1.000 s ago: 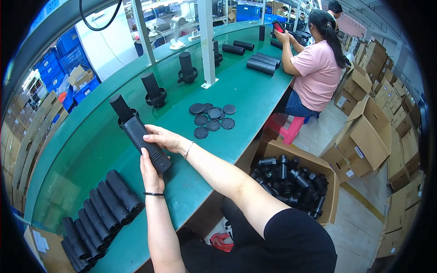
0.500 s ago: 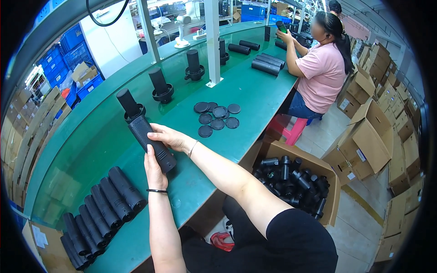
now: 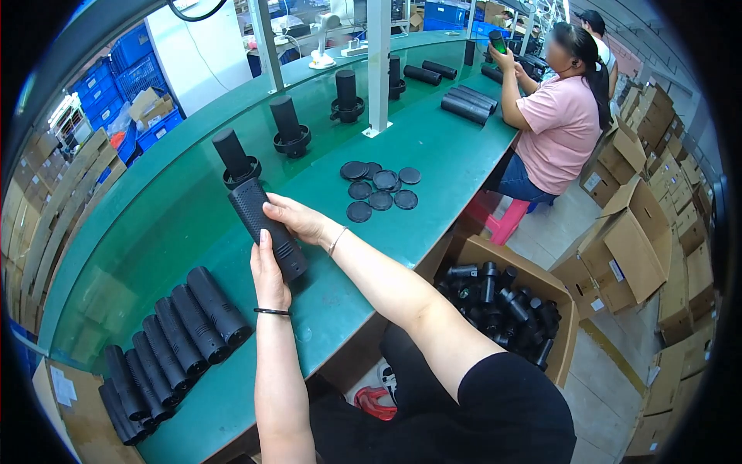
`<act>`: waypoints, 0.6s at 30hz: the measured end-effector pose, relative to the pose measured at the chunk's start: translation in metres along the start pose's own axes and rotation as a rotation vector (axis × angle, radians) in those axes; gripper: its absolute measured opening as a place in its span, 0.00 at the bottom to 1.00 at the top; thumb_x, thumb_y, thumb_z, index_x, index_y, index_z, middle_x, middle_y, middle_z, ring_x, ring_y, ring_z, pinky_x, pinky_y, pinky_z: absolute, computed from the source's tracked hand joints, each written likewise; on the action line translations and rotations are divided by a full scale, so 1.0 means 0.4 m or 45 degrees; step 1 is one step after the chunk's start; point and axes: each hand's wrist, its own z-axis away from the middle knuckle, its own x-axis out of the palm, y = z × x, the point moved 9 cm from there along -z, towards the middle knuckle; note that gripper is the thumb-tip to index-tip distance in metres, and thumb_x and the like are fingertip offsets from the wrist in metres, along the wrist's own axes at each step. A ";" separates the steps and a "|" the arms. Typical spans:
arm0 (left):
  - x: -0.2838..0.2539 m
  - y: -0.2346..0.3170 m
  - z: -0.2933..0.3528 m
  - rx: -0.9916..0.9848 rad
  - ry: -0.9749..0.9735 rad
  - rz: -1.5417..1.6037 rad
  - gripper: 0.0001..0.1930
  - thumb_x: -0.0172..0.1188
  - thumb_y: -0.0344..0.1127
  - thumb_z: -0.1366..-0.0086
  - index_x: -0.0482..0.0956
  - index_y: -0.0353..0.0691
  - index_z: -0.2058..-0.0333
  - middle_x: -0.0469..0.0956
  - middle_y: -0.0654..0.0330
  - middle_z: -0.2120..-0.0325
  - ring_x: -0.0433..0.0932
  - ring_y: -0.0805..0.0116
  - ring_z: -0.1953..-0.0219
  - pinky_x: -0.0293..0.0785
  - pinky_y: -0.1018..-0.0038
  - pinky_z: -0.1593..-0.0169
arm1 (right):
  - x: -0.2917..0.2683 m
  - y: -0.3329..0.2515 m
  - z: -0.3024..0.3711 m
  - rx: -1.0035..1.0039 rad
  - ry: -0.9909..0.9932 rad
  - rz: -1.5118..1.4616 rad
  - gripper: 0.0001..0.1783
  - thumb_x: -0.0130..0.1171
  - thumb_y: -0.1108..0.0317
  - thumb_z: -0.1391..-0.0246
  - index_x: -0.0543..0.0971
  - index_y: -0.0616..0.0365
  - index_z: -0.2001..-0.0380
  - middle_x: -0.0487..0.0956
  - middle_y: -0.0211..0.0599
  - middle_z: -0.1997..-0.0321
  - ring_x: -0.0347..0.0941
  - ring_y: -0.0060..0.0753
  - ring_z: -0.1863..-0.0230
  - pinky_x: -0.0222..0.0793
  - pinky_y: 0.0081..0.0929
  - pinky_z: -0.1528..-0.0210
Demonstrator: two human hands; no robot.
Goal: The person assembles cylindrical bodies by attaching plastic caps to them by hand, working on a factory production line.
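A black tube-shaped casing (image 3: 263,224) with a dimpled or perforated upper part and slots near its lower end lies tilted between my hands above the green bench (image 3: 340,290). My left hand (image 3: 267,272) is closed along its near side. From the right, my right hand (image 3: 297,219) grips it, fingers bent over the upper surface. Just beyond the casing's far end stands a black cylinder with a ring-shaped base (image 3: 232,157). Similar ringed cylinders (image 3: 290,131) stand farther along. A row of black casings (image 3: 189,325) lies at the left, and several black round caps (image 3: 380,199) lie to the right.
A carton of black parts (image 3: 572,340) sits beside the bench at right. A metal post (image 3: 378,69) rises from the bench. Farther along, a co-worker in a pink top (image 3: 560,127) sits holding a dark cylinder. Open cartons (image 3: 626,240) stand on the floor behind.
The view has shifted slightly, moving the bench right and up in the picture. The casing's far end now sits a little farther from the ringed cylinder; both hands keep hold.
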 end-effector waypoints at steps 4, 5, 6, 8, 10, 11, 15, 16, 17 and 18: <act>-0.007 0.005 0.000 0.027 0.012 -0.058 0.21 0.48 0.51 0.39 0.68 0.36 0.62 0.72 0.62 0.73 0.71 0.76 0.73 0.68 0.81 0.70 | -0.002 0.005 -0.007 -0.004 0.033 -0.025 0.30 0.53 0.47 0.50 0.65 0.55 0.50 0.70 0.25 0.61 0.64 0.17 0.60 0.62 0.18 0.57; -0.008 0.002 -0.001 0.018 0.021 -0.061 0.21 0.48 0.51 0.39 0.68 0.36 0.62 0.72 0.63 0.73 0.71 0.76 0.73 0.68 0.81 0.70 | -0.005 0.008 -0.008 -0.001 0.032 -0.027 0.30 0.53 0.47 0.50 0.65 0.55 0.50 0.70 0.25 0.61 0.64 0.17 0.60 0.62 0.18 0.57; -0.008 0.000 -0.002 0.016 0.023 -0.061 0.21 0.48 0.51 0.39 0.68 0.36 0.62 0.72 0.63 0.73 0.71 0.76 0.73 0.68 0.81 0.70 | -0.007 0.010 -0.007 0.005 0.033 -0.024 0.30 0.53 0.47 0.50 0.65 0.55 0.50 0.70 0.25 0.61 0.65 0.17 0.60 0.62 0.18 0.57; -0.011 0.002 -0.001 0.015 0.031 -0.061 0.21 0.48 0.51 0.39 0.69 0.36 0.63 0.72 0.63 0.74 0.71 0.77 0.74 0.67 0.82 0.71 | -0.006 0.012 -0.008 0.012 0.028 -0.023 0.30 0.54 0.47 0.51 0.65 0.54 0.50 0.70 0.25 0.61 0.65 0.17 0.60 0.62 0.18 0.57; -0.011 0.004 0.001 0.008 0.024 -0.059 0.21 0.49 0.51 0.39 0.69 0.36 0.63 0.72 0.63 0.74 0.71 0.77 0.74 0.67 0.82 0.71 | -0.006 0.016 -0.008 0.034 0.030 -0.012 0.30 0.54 0.47 0.51 0.65 0.53 0.50 0.70 0.25 0.62 0.65 0.17 0.60 0.62 0.19 0.57; -0.009 0.004 0.002 0.001 0.013 -0.057 0.21 0.49 0.51 0.39 0.69 0.36 0.63 0.71 0.64 0.74 0.71 0.78 0.74 0.67 0.82 0.72 | -0.006 0.016 -0.008 0.036 0.029 -0.012 0.30 0.54 0.47 0.51 0.65 0.53 0.50 0.70 0.25 0.62 0.65 0.17 0.60 0.62 0.19 0.57; -0.017 0.001 0.000 0.003 0.057 -0.046 0.20 0.49 0.51 0.40 0.69 0.36 0.64 0.71 0.65 0.75 0.70 0.78 0.75 0.66 0.82 0.72 | -0.007 0.016 -0.008 0.033 0.037 0.002 0.30 0.55 0.47 0.51 0.65 0.53 0.50 0.70 0.25 0.62 0.65 0.17 0.60 0.62 0.19 0.57; -0.013 0.006 0.003 0.011 0.048 -0.053 0.20 0.49 0.51 0.40 0.69 0.37 0.64 0.71 0.65 0.75 0.70 0.78 0.75 0.66 0.82 0.72 | -0.006 0.014 -0.009 0.023 0.034 -0.003 0.30 0.55 0.47 0.51 0.65 0.53 0.50 0.70 0.25 0.62 0.65 0.17 0.61 0.62 0.19 0.57; -0.011 0.009 0.005 0.019 0.039 -0.059 0.20 0.49 0.51 0.40 0.69 0.37 0.64 0.71 0.65 0.75 0.70 0.78 0.75 0.66 0.82 0.72 | -0.005 0.015 -0.009 0.024 0.032 -0.004 0.30 0.55 0.47 0.51 0.65 0.53 0.50 0.70 0.25 0.62 0.65 0.17 0.61 0.62 0.19 0.57; -0.015 0.007 0.003 0.020 0.042 -0.060 0.20 0.49 0.51 0.40 0.69 0.37 0.64 0.71 0.65 0.75 0.70 0.78 0.75 0.66 0.82 0.72 | -0.005 0.015 -0.008 0.023 0.026 -0.007 0.30 0.55 0.47 0.51 0.65 0.53 0.50 0.70 0.25 0.62 0.65 0.17 0.61 0.63 0.19 0.57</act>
